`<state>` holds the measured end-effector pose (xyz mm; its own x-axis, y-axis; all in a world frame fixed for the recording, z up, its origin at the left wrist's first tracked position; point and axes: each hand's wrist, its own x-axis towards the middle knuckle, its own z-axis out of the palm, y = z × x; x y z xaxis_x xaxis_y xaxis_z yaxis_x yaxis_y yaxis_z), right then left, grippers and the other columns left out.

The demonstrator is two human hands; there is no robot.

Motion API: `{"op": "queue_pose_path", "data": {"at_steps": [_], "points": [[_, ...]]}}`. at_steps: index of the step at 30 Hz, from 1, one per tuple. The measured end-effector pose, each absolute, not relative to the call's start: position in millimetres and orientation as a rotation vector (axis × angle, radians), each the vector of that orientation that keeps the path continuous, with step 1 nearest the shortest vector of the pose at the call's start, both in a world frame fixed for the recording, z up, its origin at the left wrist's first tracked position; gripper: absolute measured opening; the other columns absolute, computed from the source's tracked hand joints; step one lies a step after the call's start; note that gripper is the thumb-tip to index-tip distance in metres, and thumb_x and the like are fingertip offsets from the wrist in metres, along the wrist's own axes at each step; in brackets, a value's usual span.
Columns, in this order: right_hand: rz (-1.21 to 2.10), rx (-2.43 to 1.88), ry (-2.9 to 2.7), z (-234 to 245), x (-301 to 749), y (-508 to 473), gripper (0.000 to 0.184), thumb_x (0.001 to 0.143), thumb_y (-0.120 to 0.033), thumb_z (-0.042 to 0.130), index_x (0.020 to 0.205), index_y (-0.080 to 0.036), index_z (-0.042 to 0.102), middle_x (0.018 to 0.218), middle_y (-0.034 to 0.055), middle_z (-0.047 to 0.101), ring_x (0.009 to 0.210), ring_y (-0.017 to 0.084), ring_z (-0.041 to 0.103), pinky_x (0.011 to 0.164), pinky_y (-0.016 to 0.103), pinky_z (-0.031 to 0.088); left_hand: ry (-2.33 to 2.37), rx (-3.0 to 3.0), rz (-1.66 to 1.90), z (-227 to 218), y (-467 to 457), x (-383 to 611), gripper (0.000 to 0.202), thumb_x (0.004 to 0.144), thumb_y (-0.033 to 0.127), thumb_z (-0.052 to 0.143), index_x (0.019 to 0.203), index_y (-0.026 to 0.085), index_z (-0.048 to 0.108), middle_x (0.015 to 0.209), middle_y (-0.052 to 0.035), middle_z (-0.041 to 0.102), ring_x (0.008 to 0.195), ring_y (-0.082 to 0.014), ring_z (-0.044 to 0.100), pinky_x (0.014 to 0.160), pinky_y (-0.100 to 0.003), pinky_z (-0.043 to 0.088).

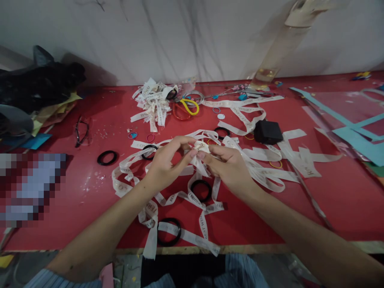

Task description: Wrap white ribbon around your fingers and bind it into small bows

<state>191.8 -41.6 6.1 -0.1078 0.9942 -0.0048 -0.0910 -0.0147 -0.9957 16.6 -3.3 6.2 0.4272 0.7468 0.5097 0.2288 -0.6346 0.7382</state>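
Observation:
My left hand and my right hand meet above the middle of the red table. Both pinch a folded piece of white printed ribbon between their fingertips. Long loops of the same ribbon trail from it across the table. A black hair tie lies just under my hands, another black hair tie sits near the front edge, and a third black hair tie lies to the left.
A heap of cut ribbon pieces and scissors with yellow and orange handles lie at the back. A small black box sits right of my hands. Eyeglasses and dark cloth are at left, blue paper strips at right.

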Motion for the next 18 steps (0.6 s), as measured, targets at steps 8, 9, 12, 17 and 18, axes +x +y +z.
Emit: {"op": "queue_pose_path", "data": {"at_steps": [8,9,12,17,18], "points": [[1.301,-1.146,-1.305,7.4,192.7,-41.3,0.029,0.086,-0.043,0.067,0.077,-0.016,0.063,0.048,-0.0090,0.035,0.043,0.004,0.026,0.041,0.022,0.018,0.915,2.029,1.084,10.3,-3.0,18.1,0.011,0.092,0.028,0.061,0.093,0.017,0.062,0.078,0.0013,0.063,0.070,-0.0093,0.058,0.069,-0.019,0.048],[1.301,-1.153,-1.306,7.2,192.7,-41.2,0.030,0.086,-0.044,0.067,0.079,-0.016,0.064,0.048,-0.0091,0.035,0.043,0.004,0.026,0.041,0.022,0.018,0.918,1.994,1.083,10.0,-3.3,18.6,0.011,0.092,0.028,0.061,0.091,0.017,0.061,0.077,0.0020,0.062,0.069,-0.0089,0.058,0.068,-0.019,0.048],[1.298,-1.162,-1.285,6.6,192.6,-42.1,0.031,0.085,-0.045,0.069,0.076,-0.016,0.064,0.048,-0.0090,0.033,0.043,0.004,0.025,0.042,0.023,0.019,0.925,1.943,1.098,9.6,-5.2,20.2,0.009,0.092,0.027,0.061,0.091,0.018,0.059,0.075,0.0034,0.059,0.069,-0.0081,0.057,0.067,-0.018,0.047],[1.251,-1.171,-1.305,4.2,192.3,-43.8,0.034,0.088,-0.045,0.065,0.069,-0.017,0.060,0.050,-0.0082,0.031,0.046,0.005,0.025,0.045,0.024,0.020,0.933,2.000,1.123,10.6,-7.5,20.9,0.008,0.092,0.026,0.060,0.092,0.019,0.059,0.076,0.0036,0.061,0.069,-0.0079,0.058,0.067,-0.018,0.047],[1.228,-1.175,-1.329,3.7,192.2,-43.6,0.034,0.089,-0.045,0.064,0.070,-0.017,0.060,0.050,-0.0081,0.032,0.046,0.005,0.026,0.045,0.024,0.022,0.933,2.022,1.126,10.4,-7.4,20.7,0.008,0.093,0.026,0.060,0.093,0.019,0.059,0.076,0.0035,0.061,0.069,-0.0079,0.058,0.068,-0.019,0.047]]}}
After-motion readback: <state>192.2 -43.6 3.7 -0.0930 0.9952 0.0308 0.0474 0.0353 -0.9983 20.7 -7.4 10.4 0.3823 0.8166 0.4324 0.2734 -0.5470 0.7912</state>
